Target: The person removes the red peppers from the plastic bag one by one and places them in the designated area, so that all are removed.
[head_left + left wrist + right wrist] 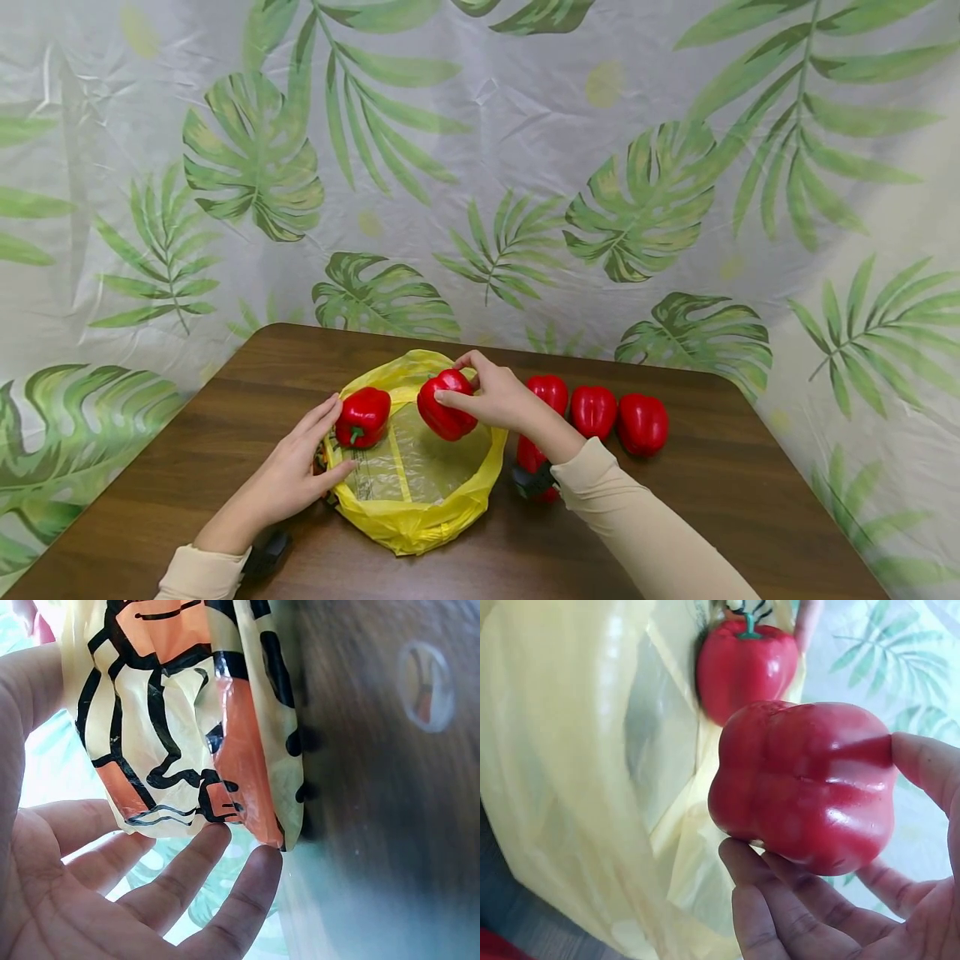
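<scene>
A yellow plastic bag [450, 512] stands on the table with its mouth wide and its rim folded outward. Inside its left part sits a red bell pepper [363, 418] with a green stem. My right hand [491, 398] grips another red bell pepper [806, 787] between thumb and fingers, over the right part of the bag's mouth. Along the bag's left side lies my left hand [296, 467], its fingers fairly straight. In the left wrist view, its fingertips [262, 862] touch the bag's printed side [180, 720], which has black lines and orange patches.
Several more red bell peppers stand right of the bag, among them one at the far right [642, 424]; some are partly hidden behind my right wrist. The dark wooden table [720, 500] ends at a leaf-patterned curtain [517, 167].
</scene>
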Demonstrator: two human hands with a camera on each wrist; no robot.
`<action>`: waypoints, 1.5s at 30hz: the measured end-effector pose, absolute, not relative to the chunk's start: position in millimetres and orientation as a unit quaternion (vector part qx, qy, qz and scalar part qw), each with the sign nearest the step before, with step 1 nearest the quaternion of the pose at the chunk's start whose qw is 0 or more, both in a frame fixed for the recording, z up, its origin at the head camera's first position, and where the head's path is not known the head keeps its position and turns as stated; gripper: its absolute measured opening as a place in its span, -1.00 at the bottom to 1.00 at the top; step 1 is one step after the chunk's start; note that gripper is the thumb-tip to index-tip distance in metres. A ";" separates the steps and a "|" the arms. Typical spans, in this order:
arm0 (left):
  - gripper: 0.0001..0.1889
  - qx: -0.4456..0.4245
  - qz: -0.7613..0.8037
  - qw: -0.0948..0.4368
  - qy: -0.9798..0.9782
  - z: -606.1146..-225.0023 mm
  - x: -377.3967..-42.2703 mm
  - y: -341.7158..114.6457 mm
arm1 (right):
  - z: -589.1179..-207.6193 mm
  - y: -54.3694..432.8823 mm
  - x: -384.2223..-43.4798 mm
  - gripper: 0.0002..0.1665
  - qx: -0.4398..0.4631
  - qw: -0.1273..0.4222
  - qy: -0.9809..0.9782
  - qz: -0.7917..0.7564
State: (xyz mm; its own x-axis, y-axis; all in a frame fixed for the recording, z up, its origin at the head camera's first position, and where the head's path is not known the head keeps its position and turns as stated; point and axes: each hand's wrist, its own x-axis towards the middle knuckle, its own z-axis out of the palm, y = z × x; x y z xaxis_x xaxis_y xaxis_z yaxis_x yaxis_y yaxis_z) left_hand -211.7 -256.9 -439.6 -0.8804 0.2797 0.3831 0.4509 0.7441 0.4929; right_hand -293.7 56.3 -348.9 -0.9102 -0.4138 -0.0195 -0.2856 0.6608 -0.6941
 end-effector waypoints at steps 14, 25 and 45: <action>-0.11 -0.193 -0.305 0.135 -0.923 -439.9 -212.3 -257.8 | -343.8 84.1 -282.2 -0.31 -0.177 0.064 0.909 -0.371; -0.11 -0.191 -0.304 0.133 -0.924 -440.6 -212.5 -257.9 | -345.1 99.5 -269.9 -0.32 -0.168 0.054 0.908 -0.379; -0.10 -0.190 -0.303 0.134 -0.924 -440.3 -212.7 -257.7 | -345.2 131.1 -252.8 -0.34 -0.157 0.038 0.918 -0.362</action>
State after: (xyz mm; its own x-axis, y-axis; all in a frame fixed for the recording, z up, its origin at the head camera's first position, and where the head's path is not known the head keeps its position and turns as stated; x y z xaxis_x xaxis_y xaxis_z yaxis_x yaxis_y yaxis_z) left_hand -212.7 -257.7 -440.3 -0.8917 0.2698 0.3635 0.4326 0.7440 0.5092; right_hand -252.8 131.1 -345.2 -0.9476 -0.3163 0.0437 -0.2611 0.6888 -0.6763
